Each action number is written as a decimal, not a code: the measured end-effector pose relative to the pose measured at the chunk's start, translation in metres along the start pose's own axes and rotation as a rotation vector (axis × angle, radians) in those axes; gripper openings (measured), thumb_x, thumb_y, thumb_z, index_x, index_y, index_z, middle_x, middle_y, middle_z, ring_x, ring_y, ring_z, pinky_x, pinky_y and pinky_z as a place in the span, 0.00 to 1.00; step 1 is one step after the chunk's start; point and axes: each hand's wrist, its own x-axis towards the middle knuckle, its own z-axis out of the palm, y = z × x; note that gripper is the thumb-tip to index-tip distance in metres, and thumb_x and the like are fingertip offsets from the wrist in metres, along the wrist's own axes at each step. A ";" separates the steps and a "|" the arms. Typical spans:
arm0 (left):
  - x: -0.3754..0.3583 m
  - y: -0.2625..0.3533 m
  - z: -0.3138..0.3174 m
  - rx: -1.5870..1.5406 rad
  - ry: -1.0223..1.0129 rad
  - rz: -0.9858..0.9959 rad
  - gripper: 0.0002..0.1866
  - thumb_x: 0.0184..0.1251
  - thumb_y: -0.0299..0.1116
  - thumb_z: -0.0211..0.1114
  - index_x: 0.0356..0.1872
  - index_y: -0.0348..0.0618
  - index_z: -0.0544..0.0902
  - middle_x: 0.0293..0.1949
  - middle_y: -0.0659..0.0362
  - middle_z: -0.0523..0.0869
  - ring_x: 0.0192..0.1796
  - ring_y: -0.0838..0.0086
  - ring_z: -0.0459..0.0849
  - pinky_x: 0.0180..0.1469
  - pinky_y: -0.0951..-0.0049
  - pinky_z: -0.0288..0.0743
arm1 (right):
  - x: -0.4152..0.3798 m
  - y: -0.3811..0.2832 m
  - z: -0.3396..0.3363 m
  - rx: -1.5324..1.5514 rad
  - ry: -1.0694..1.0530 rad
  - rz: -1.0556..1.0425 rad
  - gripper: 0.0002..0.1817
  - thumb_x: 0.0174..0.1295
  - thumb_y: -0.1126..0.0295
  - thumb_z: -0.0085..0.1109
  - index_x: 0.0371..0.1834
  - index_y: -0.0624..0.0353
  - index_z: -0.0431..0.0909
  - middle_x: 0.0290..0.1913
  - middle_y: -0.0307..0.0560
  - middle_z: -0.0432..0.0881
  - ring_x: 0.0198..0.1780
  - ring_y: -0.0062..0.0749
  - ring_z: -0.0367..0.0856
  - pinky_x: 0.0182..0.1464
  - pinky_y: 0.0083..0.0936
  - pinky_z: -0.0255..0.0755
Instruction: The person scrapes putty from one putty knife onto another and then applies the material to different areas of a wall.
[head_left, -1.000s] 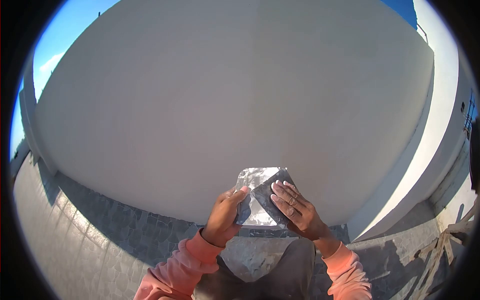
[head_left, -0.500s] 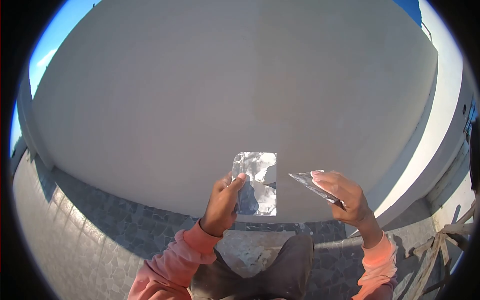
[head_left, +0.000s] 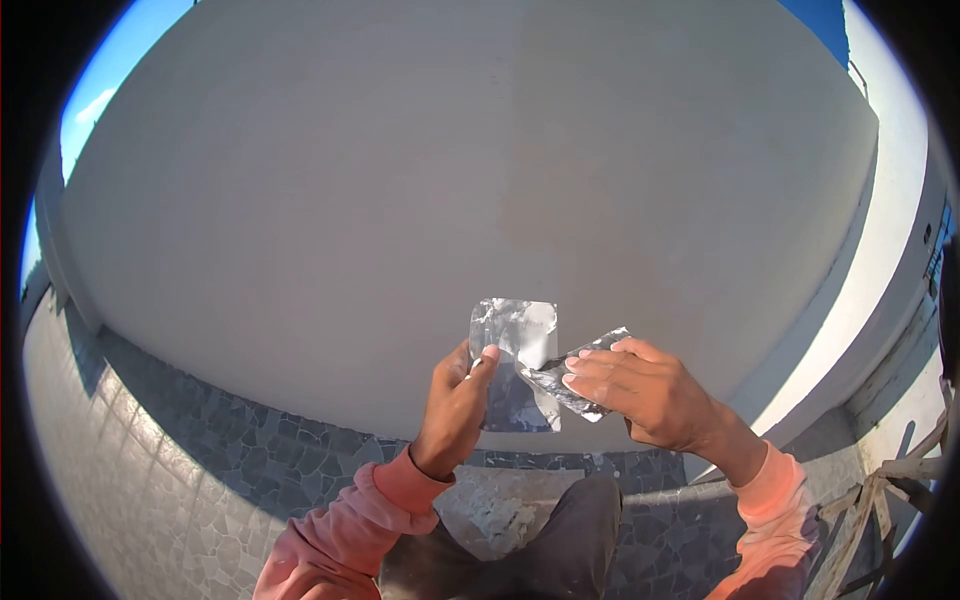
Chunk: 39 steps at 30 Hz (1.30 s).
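Note:
My left hand (head_left: pixel 456 402) is closed on the left edge of a flat metal putty blade (head_left: pixel 505 405), with the thumb across its face. White putty (head_left: pixel 535 345) is smeared over the upper and right parts of that blade. In my right hand (head_left: pixel 655 395) is a second metal putty blade (head_left: pixel 598 350), tilted, with the fingers laid over its face. Its left corner meets or overlaps the right part of the first blade; the exact contact is hard to tell. White residue marks the second blade and the fingertips.
A broad plastered wall (head_left: pixel 350 200) rises right in front, with a slightly darker patch right of its middle. Below stands a putty-crusted container or block (head_left: pixel 495 510) between my legs. Stone-patterned paving (head_left: pixel 250 450) covers the ground. A wooden trestle (head_left: pixel 850 535) stands at the lower right.
My right hand has moved left with its putty blade, bringing it against or over the left one. That blade has turned to show more of its face. The left hand has barely shifted.

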 end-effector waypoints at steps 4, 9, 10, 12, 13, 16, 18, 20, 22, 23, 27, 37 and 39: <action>0.000 0.001 0.000 0.047 -0.002 0.027 0.19 0.80 0.34 0.52 0.61 0.29 0.75 0.49 0.57 0.83 0.47 0.79 0.77 0.52 0.77 0.72 | 0.003 0.005 0.002 -0.026 -0.098 -0.033 0.20 0.58 0.82 0.58 0.54 0.56 0.82 0.54 0.46 0.86 0.57 0.39 0.84 0.53 0.37 0.75; 0.005 -0.015 -0.003 -0.035 -0.001 0.029 0.18 0.80 0.35 0.53 0.60 0.29 0.75 0.48 0.58 0.83 0.47 0.79 0.77 0.51 0.77 0.73 | 0.019 0.018 -0.044 0.330 -0.460 0.221 0.25 0.55 0.85 0.54 0.56 0.54 0.83 0.44 0.47 0.88 0.40 0.39 0.84 0.42 0.30 0.74; 0.002 -0.019 0.000 -0.027 0.017 0.032 0.18 0.80 0.35 0.53 0.58 0.30 0.76 0.46 0.59 0.83 0.46 0.80 0.77 0.50 0.77 0.73 | 0.015 0.017 -0.058 0.424 -0.544 0.354 0.27 0.53 0.85 0.53 0.57 0.54 0.83 0.41 0.48 0.89 0.37 0.38 0.84 0.40 0.28 0.73; 0.003 -0.025 0.001 -0.019 0.051 0.049 0.16 0.80 0.35 0.54 0.56 0.31 0.77 0.44 0.61 0.82 0.44 0.82 0.76 0.47 0.78 0.73 | 0.006 0.022 -0.081 0.463 -0.534 0.448 0.29 0.52 0.86 0.50 0.58 0.54 0.82 0.38 0.49 0.88 0.33 0.35 0.81 0.37 0.26 0.72; 0.004 -0.028 0.001 -0.056 0.035 0.057 0.15 0.80 0.35 0.54 0.54 0.33 0.78 0.41 0.63 0.82 0.41 0.84 0.75 0.44 0.80 0.72 | 0.004 0.025 -0.092 0.480 -0.527 0.492 0.30 0.51 0.86 0.49 0.58 0.55 0.82 0.36 0.50 0.88 0.31 0.34 0.79 0.36 0.25 0.71; 0.016 -0.045 -0.014 -0.096 -0.035 0.090 0.11 0.80 0.35 0.55 0.49 0.37 0.79 0.32 0.70 0.78 0.30 0.90 0.70 0.32 0.84 0.66 | 0.008 0.043 -0.130 0.429 -0.273 0.487 0.29 0.55 0.85 0.46 0.61 0.54 0.81 0.38 0.49 0.88 0.33 0.29 0.77 0.41 0.23 0.72; 0.028 -0.052 -0.023 -0.063 -0.057 0.061 0.10 0.79 0.35 0.56 0.47 0.39 0.80 0.27 0.73 0.74 0.24 0.93 0.64 0.26 0.86 0.59 | 0.031 0.049 -0.173 0.250 -0.070 0.513 0.26 0.60 0.82 0.48 0.62 0.56 0.80 0.36 0.47 0.86 0.34 0.26 0.76 0.44 0.21 0.71; 0.035 -0.067 -0.035 -0.103 -0.121 -0.036 0.11 0.79 0.35 0.56 0.48 0.39 0.80 0.28 0.72 0.75 0.25 0.92 0.66 0.27 0.86 0.61 | 0.063 0.051 -0.226 0.011 0.157 0.587 0.24 0.61 0.81 0.50 0.61 0.57 0.80 0.39 0.45 0.87 0.39 0.24 0.78 0.49 0.22 0.72; 0.038 -0.081 -0.046 -0.160 -0.189 -0.119 0.12 0.78 0.34 0.56 0.52 0.37 0.80 0.34 0.68 0.79 0.32 0.88 0.73 0.34 0.83 0.69 | 0.100 0.066 -0.271 -0.217 0.353 0.582 0.22 0.63 0.78 0.51 0.61 0.57 0.80 0.38 0.43 0.86 0.38 0.21 0.78 0.48 0.22 0.72; 0.033 -0.080 -0.049 -0.181 -0.204 -0.156 0.13 0.78 0.34 0.56 0.54 0.36 0.80 0.38 0.65 0.81 0.36 0.85 0.77 0.39 0.81 0.73 | 0.117 0.080 -0.289 -0.332 0.439 0.549 0.22 0.64 0.76 0.51 0.62 0.56 0.80 0.36 0.42 0.85 0.35 0.20 0.76 0.44 0.21 0.72; 0.027 -0.150 -0.107 0.124 -0.276 -0.127 0.17 0.74 0.34 0.58 0.56 0.34 0.77 0.46 0.55 0.85 0.46 0.70 0.85 0.49 0.69 0.80 | 0.180 0.117 -0.355 -0.617 0.601 0.565 0.25 0.67 0.73 0.48 0.68 0.47 0.76 0.27 0.36 0.74 0.28 0.17 0.69 0.33 0.23 0.68; 0.037 -0.248 -0.125 1.223 -0.196 0.691 0.21 0.64 0.26 0.58 0.59 0.40 0.78 0.50 0.43 0.83 0.55 0.45 0.79 0.58 0.51 0.73 | 0.189 0.206 -0.361 -0.847 0.561 0.351 0.26 0.65 0.76 0.47 0.67 0.46 0.76 0.54 0.47 0.86 0.48 0.39 0.83 0.57 0.35 0.77; 0.034 -0.240 -0.120 1.181 -0.209 0.602 0.18 0.65 0.26 0.57 0.57 0.39 0.79 0.48 0.43 0.83 0.52 0.47 0.80 0.56 0.51 0.74 | 0.188 0.217 -0.363 -0.913 0.568 0.210 0.27 0.65 0.77 0.48 0.68 0.45 0.75 0.51 0.46 0.86 0.40 0.33 0.81 0.51 0.33 0.78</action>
